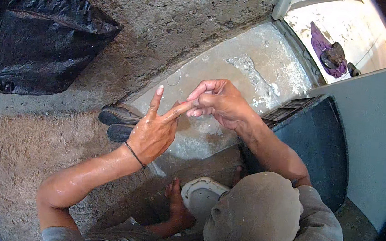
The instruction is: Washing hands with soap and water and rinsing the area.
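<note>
In front of me my left hand is raised with two fingers stretched out and apart. The rest of its fingers are partly hidden. My right hand is closed around the end of one of those outstretched fingers, thumb and fingertips pressed on it. Whitish smears and a wet shine show on my left hand and forearm. A thin dark band circles my left wrist. Below the hands, a pale, whitish basin-like thing sits on the floor beside a bare foot, partly covered by a grey-brown cap.
Dark shoes lie left of my hands by the wall base. A large black plastic sack leans at the upper left. To the right stands a dark blue-black bin. Beyond the doorway, purple cloth lies on the floor.
</note>
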`<state>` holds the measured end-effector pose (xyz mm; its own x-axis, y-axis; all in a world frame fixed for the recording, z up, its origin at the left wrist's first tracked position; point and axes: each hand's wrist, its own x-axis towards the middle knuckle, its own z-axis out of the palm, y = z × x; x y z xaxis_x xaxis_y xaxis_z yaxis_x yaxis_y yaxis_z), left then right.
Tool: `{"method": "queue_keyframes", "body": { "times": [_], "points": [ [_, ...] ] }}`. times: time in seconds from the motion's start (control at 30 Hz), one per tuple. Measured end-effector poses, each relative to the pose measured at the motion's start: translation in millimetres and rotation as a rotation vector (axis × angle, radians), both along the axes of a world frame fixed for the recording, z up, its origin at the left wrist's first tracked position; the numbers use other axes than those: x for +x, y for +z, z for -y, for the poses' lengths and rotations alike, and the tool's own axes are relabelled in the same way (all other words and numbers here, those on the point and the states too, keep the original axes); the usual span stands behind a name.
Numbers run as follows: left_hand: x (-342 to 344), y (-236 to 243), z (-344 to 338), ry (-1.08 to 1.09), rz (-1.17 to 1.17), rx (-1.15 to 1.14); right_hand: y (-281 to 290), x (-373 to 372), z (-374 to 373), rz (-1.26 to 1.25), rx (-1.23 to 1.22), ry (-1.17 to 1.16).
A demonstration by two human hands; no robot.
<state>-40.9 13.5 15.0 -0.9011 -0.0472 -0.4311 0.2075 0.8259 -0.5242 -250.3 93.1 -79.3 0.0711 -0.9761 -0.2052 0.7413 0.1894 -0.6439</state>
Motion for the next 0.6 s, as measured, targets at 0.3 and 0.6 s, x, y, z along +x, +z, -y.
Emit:
{"method": "queue_keyframes", "body": {
  "times": [0.3,0.6],
  "points": [
    [-0.2,-1.6,2.6,0.001,0.002,-0.057,6.0,-2.7,-1.0,0.109,0.053,-0.012],
    [-5.2,-5.0,0.9,0.008,-0.018,0.022,11.9,4.2,4.0,-0.204,0.045,-0.068]
  ]
}}
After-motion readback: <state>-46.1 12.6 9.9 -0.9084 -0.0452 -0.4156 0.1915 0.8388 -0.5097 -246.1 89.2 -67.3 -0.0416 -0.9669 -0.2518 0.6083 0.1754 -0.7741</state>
